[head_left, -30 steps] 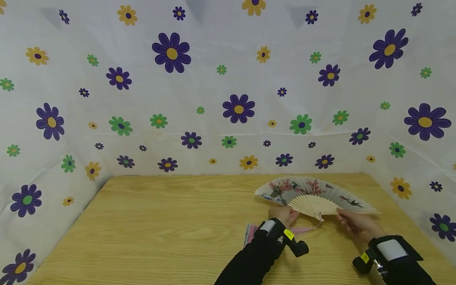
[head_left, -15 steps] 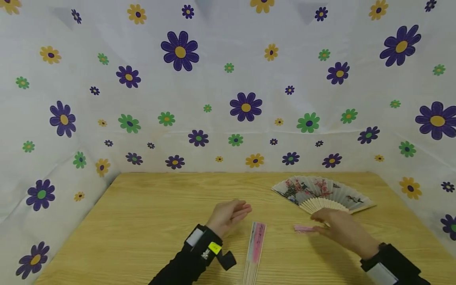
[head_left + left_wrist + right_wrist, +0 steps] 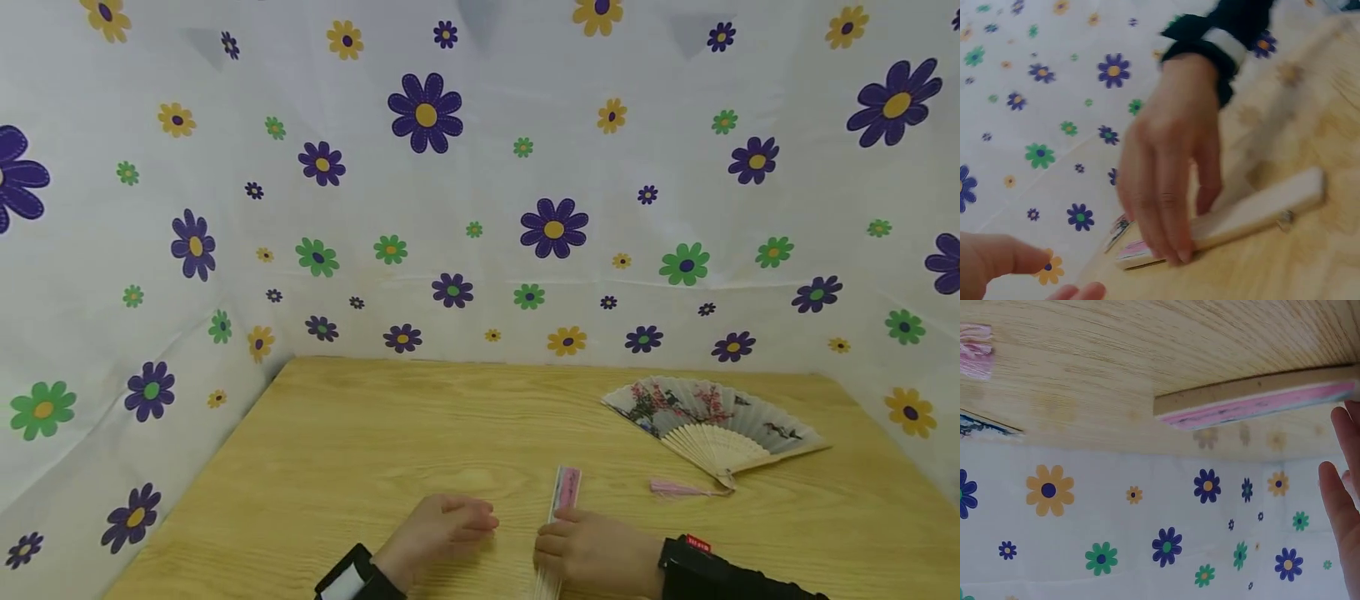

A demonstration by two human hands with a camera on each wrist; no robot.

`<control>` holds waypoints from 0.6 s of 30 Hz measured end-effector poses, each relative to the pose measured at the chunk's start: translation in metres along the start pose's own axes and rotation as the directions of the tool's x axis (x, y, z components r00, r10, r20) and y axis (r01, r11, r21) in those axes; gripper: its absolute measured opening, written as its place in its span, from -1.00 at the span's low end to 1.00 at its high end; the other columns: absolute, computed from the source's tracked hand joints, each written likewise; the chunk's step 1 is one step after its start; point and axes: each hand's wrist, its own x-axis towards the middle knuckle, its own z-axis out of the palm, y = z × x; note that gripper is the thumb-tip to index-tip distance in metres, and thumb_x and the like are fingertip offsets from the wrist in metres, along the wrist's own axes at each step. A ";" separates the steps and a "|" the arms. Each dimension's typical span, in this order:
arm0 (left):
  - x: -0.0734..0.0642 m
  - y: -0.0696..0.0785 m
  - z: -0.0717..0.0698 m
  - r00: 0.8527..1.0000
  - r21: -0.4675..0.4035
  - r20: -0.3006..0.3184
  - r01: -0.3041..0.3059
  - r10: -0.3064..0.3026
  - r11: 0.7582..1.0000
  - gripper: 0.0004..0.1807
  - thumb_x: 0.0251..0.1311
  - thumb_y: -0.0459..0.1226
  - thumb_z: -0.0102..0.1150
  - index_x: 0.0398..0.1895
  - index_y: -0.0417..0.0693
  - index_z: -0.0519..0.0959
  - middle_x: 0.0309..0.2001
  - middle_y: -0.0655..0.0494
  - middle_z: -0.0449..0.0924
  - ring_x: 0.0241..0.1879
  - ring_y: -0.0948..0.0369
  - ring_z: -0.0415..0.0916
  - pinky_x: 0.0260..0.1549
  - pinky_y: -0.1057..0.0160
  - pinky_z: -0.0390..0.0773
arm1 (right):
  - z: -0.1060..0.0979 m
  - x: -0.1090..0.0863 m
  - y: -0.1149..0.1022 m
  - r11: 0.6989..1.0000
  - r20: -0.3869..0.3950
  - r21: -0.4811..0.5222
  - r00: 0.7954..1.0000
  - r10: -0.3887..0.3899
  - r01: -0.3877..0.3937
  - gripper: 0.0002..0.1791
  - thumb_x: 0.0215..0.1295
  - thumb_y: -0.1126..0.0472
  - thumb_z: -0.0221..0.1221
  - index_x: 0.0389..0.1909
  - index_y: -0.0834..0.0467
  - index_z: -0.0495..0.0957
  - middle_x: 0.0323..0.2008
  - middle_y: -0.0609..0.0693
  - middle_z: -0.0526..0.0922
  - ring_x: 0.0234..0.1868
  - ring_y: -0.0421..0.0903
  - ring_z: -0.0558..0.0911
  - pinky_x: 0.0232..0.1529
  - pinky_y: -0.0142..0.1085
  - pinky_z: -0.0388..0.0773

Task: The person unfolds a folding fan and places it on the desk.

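A folded hand fan [image 3: 567,487] with a pink and grey end and pale wooden ribs lies on the table, pointing away from me. My right hand [image 3: 600,550] holds it near the middle; the left wrist view shows fingers on one side of the fan [image 3: 1266,203] and the thumb on the other. To its left, my left hand [image 3: 442,533] hovers with loosely bent fingers and nothing in them. Seen in the right wrist view, the folded fan's pink end [image 3: 1260,406] stretches across the tabletop.
A spread folding fan [image 3: 697,404] with painted blossoms lies at the back right of the wooden table [image 3: 375,433]. Its pink tassel [image 3: 678,488] trails leftward. Flower-print cloth [image 3: 480,183] encloses the table at the back and sides.
Both hands have let go of the spread fan, which now lies alone. The right hand has moved left and nearer, onto the folded fan. The left hand has drawn back left.
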 end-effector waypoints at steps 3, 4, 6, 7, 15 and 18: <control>-0.004 -0.006 0.010 0.996 0.144 0.086 -0.046 0.034 0.989 -0.60 0.35 -0.32 0.10 0.05 -0.56 0.51 -0.06 -0.33 0.67 -0.09 -0.05 0.61 -0.08 -0.04 0.68 | 0.001 0.005 0.003 0.989 -0.058 -0.144 0.997 -0.052 0.043 -0.90 0.26 0.05 0.22 -0.31 -0.04 0.63 -0.35 -0.25 0.64 -0.28 -0.34 0.54 -0.12 -0.47 0.49; -0.004 -0.007 0.015 0.993 0.162 0.109 -0.056 0.038 0.985 -0.61 0.33 -0.32 0.12 0.03 -0.55 0.53 -0.08 -0.31 0.67 -0.11 -0.04 0.62 -0.09 -0.05 0.68 | 0.000 0.005 0.005 0.981 -0.073 -0.188 0.995 -0.061 0.046 -0.95 0.22 0.07 0.25 -0.37 -0.06 0.61 -0.40 -0.26 0.62 -0.33 -0.35 0.53 -0.14 -0.48 0.47; -0.003 -0.010 0.025 0.989 0.191 0.136 -0.079 0.054 0.978 -0.65 0.31 -0.34 0.14 0.00 -0.52 0.56 -0.10 -0.25 0.69 -0.16 0.00 0.63 -0.14 -0.04 0.69 | -0.007 0.005 0.008 0.976 -0.085 -0.216 0.995 -0.058 0.039 -0.95 0.14 0.10 0.31 -0.43 -0.09 0.61 -0.44 -0.27 0.62 -0.35 -0.34 0.54 -0.08 -0.47 0.49; -0.002 -0.010 0.030 0.988 0.201 0.138 -0.093 0.066 0.975 -0.66 0.30 -0.34 0.16 -0.01 -0.50 0.57 -0.12 -0.23 0.69 -0.19 0.02 0.63 -0.16 -0.03 0.70 | -0.009 0.005 0.011 0.977 -0.098 -0.212 0.994 -0.049 0.027 -0.92 0.10 0.12 0.33 -0.46 -0.09 0.61 -0.46 -0.27 0.62 -0.36 -0.35 0.55 -0.07 -0.47 0.50; 0.001 -0.007 0.050 0.996 0.269 0.077 -0.074 0.056 0.960 -0.75 0.24 -0.36 0.22 -0.10 -0.39 0.64 -0.21 -0.13 0.72 -0.25 0.09 0.62 -0.17 -0.03 0.68 | -0.023 -0.037 0.027 0.920 -0.015 0.359 0.984 0.176 -0.159 -0.66 -0.16 0.53 0.29 -0.38 0.07 0.74 -0.38 -0.15 0.77 -0.29 -0.28 0.66 -0.16 -0.24 0.66; -0.001 -0.008 0.049 0.997 0.273 0.073 -0.048 0.030 0.961 -0.77 0.23 -0.36 0.24 -0.11 -0.35 0.65 -0.19 -0.07 0.71 -0.22 0.11 0.61 -0.11 -0.04 0.65 | -0.025 -0.071 0.021 0.816 0.112 0.528 0.972 0.208 -0.235 -0.86 0.14 0.31 0.29 -0.28 0.08 0.73 -0.31 -0.14 0.76 -0.27 -0.26 0.65 -0.27 -0.27 0.66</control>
